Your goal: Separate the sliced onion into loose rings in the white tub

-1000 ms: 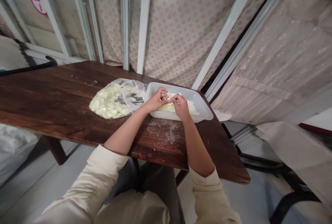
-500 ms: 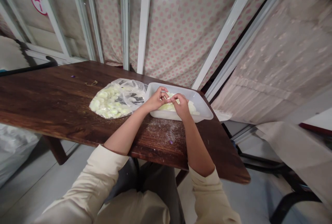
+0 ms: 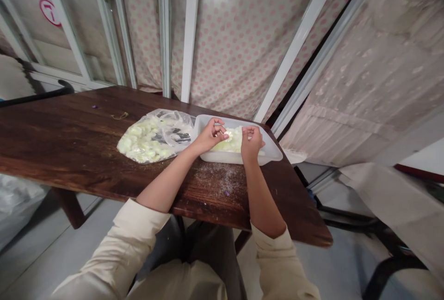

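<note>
from where i stand, the fingers of the left hand (image 3: 212,135) pinch a small pale piece (image 3: 228,135), thumb against fingertips, above the tub (image 3: 222,157). the right hand (image 3: 252,143) hovers apart from it, toward the tub's right side, its fingers drawn close together; i cannot tell whether anything sits between them. a light pinch seems best here: the piece looks soft, and a hard squeeze could crush it. holding the left steady while the right does the fine picking should keep it tidy, and working low over the tub lets scraps fall among the pale green pieces (image 3: 236,143) inside. left of the tub, a see-through bag (image 3: 147,139) of similar pieces lies on the dark bench (image 3: 69,152). whitish specks (image 3: 219,178) litter the wood in front, so anything dropped there would likely pick up grit.
</note>
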Available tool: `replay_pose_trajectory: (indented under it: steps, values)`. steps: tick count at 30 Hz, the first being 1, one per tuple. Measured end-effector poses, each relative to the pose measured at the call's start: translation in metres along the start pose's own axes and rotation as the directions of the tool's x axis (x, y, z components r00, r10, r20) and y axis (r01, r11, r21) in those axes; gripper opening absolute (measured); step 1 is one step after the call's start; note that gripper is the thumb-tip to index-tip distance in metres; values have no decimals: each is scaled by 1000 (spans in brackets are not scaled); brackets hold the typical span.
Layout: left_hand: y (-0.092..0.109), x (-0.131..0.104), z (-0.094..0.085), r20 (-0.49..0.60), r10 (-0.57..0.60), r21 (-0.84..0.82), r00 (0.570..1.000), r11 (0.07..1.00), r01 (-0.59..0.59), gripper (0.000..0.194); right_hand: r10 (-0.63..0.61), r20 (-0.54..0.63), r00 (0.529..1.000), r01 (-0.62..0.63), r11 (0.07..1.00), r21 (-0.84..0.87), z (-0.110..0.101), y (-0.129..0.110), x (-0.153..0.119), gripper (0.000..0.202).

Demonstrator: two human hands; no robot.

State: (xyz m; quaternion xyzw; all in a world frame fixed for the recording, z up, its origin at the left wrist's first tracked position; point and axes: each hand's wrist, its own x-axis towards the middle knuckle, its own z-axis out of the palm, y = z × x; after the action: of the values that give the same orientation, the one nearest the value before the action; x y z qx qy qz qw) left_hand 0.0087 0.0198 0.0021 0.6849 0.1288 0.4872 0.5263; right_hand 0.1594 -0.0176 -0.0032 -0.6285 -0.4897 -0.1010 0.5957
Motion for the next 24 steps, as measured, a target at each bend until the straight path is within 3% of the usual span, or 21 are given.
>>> replay_pose_trajectory:
  steps: [3, 6, 8, 12, 17, 20, 24]
  values:
    - [9, -2, 9, -25, 45, -57, 999, 997, -46, 46, -101, 99, 990, 83, 982, 169, -7, -8, 1, 30]
    - [13, -3, 11, -59, 89, -86, 994, 992, -94, 47, -271, 314, 910, 130, 906, 404, -9, -20, -2, 29]
    - [12, -2, 10, -64, 95, -87, 993, 991, -101, 46, -292, 364, 885, 96, 877, 470, -8, -25, -5, 25]
    - [5, -1, 7, -66, 74, -81, 995, 994, -79, 47, -275, 337, 901, 119, 901, 417, -4, -24, -8, 27]
    - [-2, -1, 7, -79, 48, -58, 996, 997, -53, 46, -298, 264, 918, 271, 953, 132, -1, -17, -7, 32]
    - [-3, -1, 7, -75, 29, -57, 997, 998, -33, 45, -233, 194, 953, 227, 972, 54, -2, -12, -4, 32]
    - [-3, -1, 7, -56, 3, -65, 998, 998, -7, 46, -147, 168, 975, 124, 983, 136, -2, -4, -1, 34]
